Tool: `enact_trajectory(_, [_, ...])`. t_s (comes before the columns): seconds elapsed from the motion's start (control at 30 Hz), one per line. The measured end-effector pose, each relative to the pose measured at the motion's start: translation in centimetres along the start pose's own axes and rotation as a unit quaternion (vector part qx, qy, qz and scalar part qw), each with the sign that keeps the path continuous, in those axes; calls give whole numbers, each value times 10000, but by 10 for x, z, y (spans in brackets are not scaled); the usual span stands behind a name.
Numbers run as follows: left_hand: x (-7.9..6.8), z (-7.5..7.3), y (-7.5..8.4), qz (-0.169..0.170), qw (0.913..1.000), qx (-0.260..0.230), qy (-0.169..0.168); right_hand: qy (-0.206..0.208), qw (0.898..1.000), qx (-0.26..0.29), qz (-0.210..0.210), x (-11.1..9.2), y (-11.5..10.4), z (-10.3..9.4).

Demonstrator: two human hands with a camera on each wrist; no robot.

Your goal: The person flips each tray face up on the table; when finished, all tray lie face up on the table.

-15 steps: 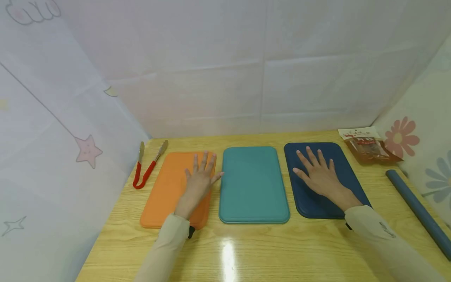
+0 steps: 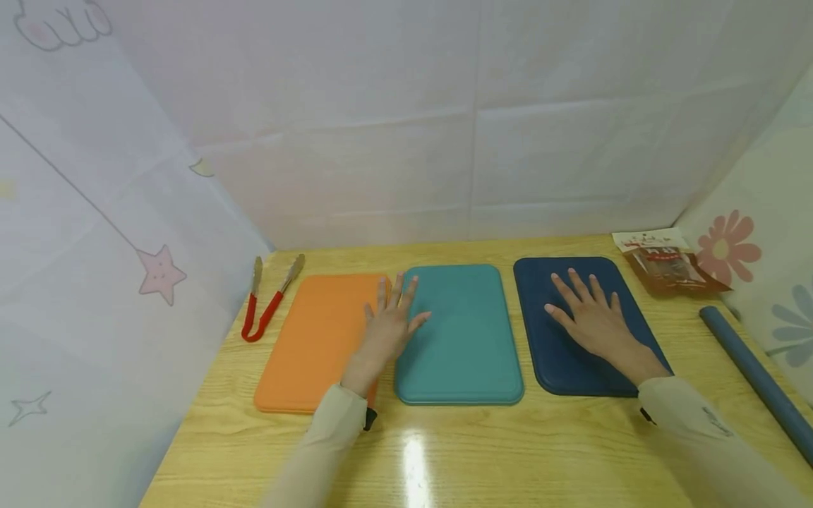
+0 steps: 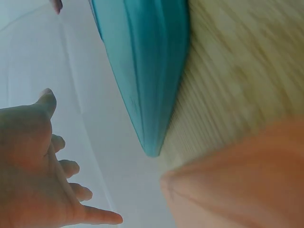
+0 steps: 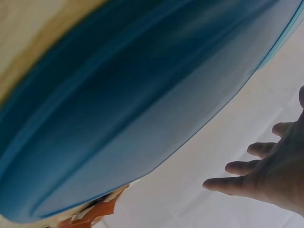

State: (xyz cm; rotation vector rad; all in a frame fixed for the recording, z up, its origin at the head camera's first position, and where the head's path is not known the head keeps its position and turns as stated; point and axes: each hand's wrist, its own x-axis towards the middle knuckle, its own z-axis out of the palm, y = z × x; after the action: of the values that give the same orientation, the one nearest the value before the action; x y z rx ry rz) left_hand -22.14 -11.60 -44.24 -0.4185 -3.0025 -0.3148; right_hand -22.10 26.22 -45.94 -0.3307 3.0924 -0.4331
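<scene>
Three flat, rounded rectangular boards lie side by side: an orange board (image 2: 305, 339), a teal board (image 2: 464, 339) and a navy board (image 2: 559, 360). My left hand (image 2: 386, 331) hovers over the gap between the orange and teal ones, fingers spread and holding nothing. The left wrist view puts this hand (image 3: 28, 166) apart from the teal board (image 3: 142, 61). Above the navy board is my right hand (image 2: 597, 324), palm down with spread fingers. In the right wrist view a space separates that hand (image 4: 270, 171) from the navy board's stepped edge (image 4: 118, 109).
Red-handled tongs (image 2: 263, 310) lie spread at the left. At the back right is a brown food packet (image 2: 673, 268) with a white top. A grey-blue roll (image 2: 756, 374) lies along the right edge. Cloth walls (image 2: 381, 141) enclose the wooden table (image 2: 483, 458).
My left hand has moved right, from over the orange board to the gap beside the teal one. The right hand has shifted slightly right. The boards stay where they were.
</scene>
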Motion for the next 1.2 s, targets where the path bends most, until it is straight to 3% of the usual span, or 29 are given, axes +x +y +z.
enact_trajectory(0.3, [12,14,45,283,9974,-646,-109,98,9998,82,-120,-8,26,0])
enact_trajectory(0.53, [20,22,81,569,9963,-565,-323,99,9999,-29,-125,-12,46,2])
enact_trajectory(0.73, [26,32,116,777,9923,-842,-466,71,9999,-83,36,-17,63,0])
enact_trajectory(1.03, [31,47,161,1036,9747,-1647,-1104,-153,9996,26,251,-23,76,3])
enact_trajectory(1.2, [34,54,179,804,9652,-2031,-1437,-277,9986,121,440,-22,81,4])
